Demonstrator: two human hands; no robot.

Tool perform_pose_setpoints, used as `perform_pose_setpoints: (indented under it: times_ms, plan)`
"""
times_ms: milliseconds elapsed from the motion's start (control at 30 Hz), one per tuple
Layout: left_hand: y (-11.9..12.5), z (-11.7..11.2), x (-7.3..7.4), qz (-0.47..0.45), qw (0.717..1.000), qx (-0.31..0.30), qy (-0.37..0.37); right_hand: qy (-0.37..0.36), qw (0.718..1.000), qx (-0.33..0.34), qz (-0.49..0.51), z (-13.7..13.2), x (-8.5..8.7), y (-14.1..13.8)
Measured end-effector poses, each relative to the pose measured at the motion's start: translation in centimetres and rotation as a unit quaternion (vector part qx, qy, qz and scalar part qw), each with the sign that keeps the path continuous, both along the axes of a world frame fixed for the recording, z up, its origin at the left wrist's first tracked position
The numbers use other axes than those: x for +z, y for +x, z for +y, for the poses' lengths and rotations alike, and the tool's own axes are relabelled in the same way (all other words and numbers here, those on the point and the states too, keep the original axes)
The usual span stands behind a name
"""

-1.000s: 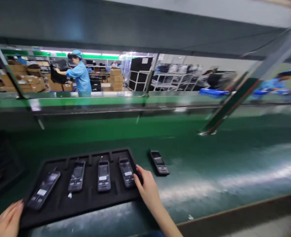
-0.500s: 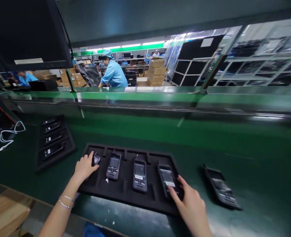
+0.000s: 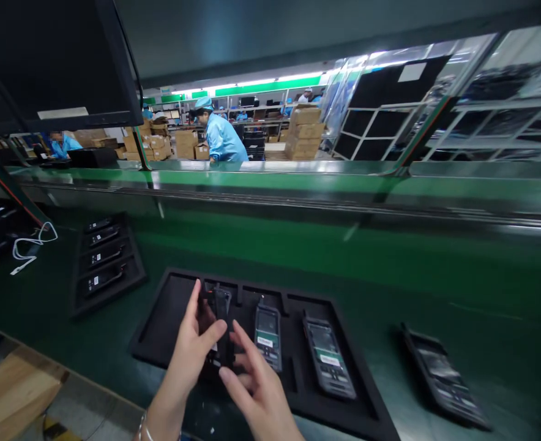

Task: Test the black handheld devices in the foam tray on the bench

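Tilted on its side, a dark handheld phone is in my left hand, thumb across it and fingers behind. My right hand is at the lower right end of this phone, thumb and fingertips against its edge. Both hands are over the left part of a black foam tray. Another phone shows partly behind the held one. To the right in the tray lie a phone with a white label and a second labelled phone, screens up.
On the green bench, a phone lies right of the tray. A second black tray with several phones lies to the left, near a white cable. A monitor hangs at upper left. Beyond the bench, a person in blue leans over.
My left hand has lifted the leftmost phone from its slot and moved right, tilting it. My right hand has left the rightmost tray phone and come over to the lifted one.
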State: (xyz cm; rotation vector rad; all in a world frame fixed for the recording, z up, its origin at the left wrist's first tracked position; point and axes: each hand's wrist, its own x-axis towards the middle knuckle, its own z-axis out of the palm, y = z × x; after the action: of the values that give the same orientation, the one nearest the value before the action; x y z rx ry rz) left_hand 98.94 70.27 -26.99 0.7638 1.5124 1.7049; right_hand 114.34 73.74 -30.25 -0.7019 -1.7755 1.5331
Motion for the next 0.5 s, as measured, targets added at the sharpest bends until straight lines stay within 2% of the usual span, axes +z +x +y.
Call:
perform_pose_setpoints:
  times_ms: [67, 133, 200, 367, 500]
  plan:
    - [1.1, -0.7, -0.2, -0.044, 0.997, -0.052, 0.024, -0.022, 1.0, -0.017, 0.015, -0.2, -0.2, -0.4]
    - [1.3, -1.4, -0.5, -0.081, 0.989, -0.107, 0.056, -0.043, 0.998, -0.023, 0.042, 0.0, -0.4, 0.1]
    - [1.1, -1.7, -0.7, -0.096, 0.984, -0.133, 0.073, -0.057, 0.997, -0.021, 0.056, 0.3, -0.6, 0.5]
    - [0.9, -1.5, -1.9, -0.064, 0.987, -0.138, 0.052, -0.066, 0.996, -0.028, 0.047, 0.1, -1.2, 0.1]
    - [-0.1, -2.2, -3.9, -0.066, 0.99, -0.121, 0.021, -0.064, 0.997, 0.019, 0.027, -0.1, -1.7, 0.0]
